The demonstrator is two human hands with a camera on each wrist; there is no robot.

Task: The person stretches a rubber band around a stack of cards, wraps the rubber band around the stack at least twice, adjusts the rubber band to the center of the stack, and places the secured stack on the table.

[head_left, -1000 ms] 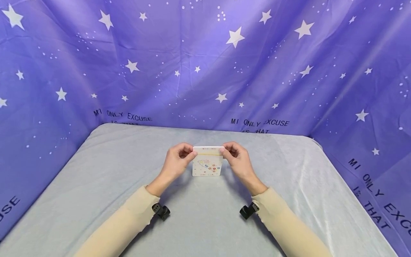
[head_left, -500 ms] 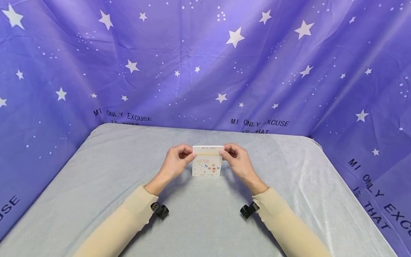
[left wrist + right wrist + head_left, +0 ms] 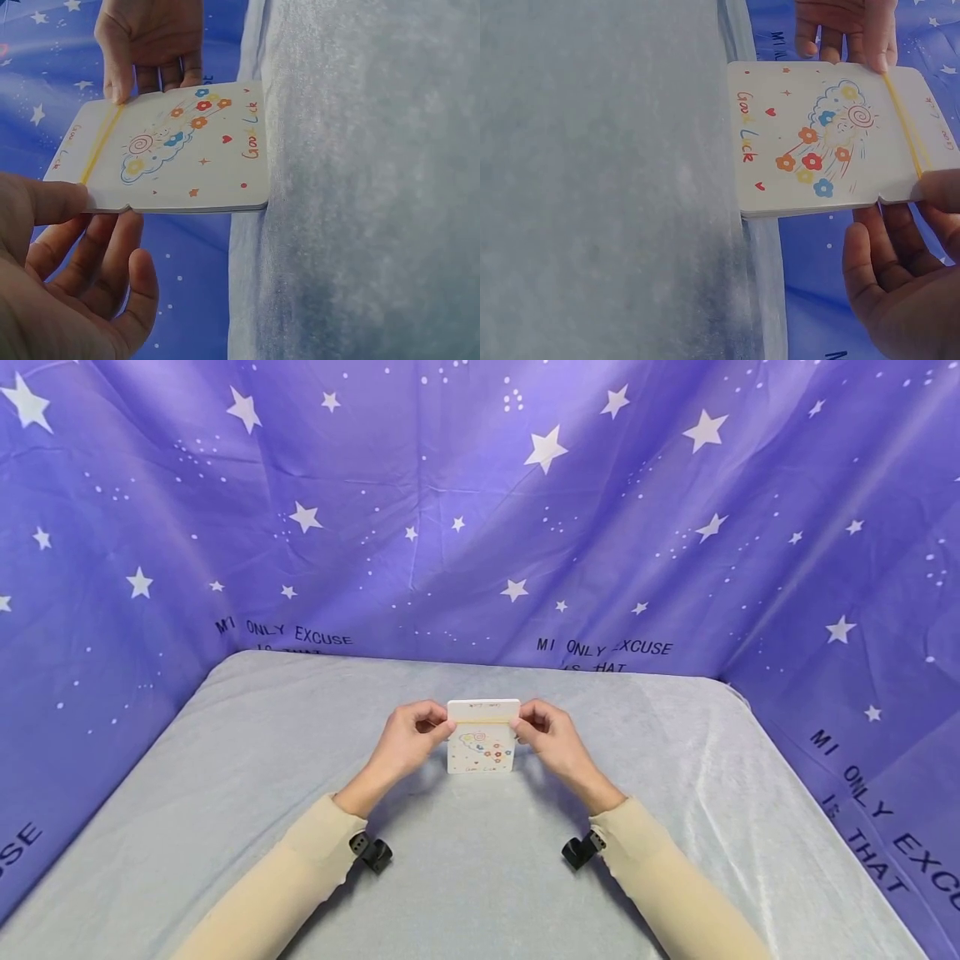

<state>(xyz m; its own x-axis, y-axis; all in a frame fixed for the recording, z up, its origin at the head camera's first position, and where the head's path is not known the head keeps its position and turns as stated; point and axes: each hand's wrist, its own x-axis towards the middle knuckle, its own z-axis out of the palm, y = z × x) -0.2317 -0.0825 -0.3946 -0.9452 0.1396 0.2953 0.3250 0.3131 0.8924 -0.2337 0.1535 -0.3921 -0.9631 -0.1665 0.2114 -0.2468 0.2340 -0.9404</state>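
Note:
A thin white booklet or stack of cards (image 3: 482,756) stands on its lower edge in the middle of the table. Its face carries a coloured drawing of a cloud, sun and flowers, plus "Good Luck" lettering. Across its upper part runs a yellow rubber band (image 3: 102,146). My left hand (image 3: 408,735) pinches the left edge, thumb on the face at one end of the band, fingers behind. The right hand (image 3: 551,739) pinches the opposite edge the same way. A small notch shows in the side edge in both wrist views. The back is hidden.
Pale grey-blue cloth covers the table (image 3: 480,877). Purple curtains (image 3: 420,485) with white stars and black lettering hang behind it and at both sides. A black wrist camera (image 3: 371,852) sits at the left cuff, another camera (image 3: 582,850) at the right.
Both thumbs and the yellow band sit slightly lower on the face, leaving a little more of the top strip visible. The booklet stays standing in the same place; the head view shifts slightly.

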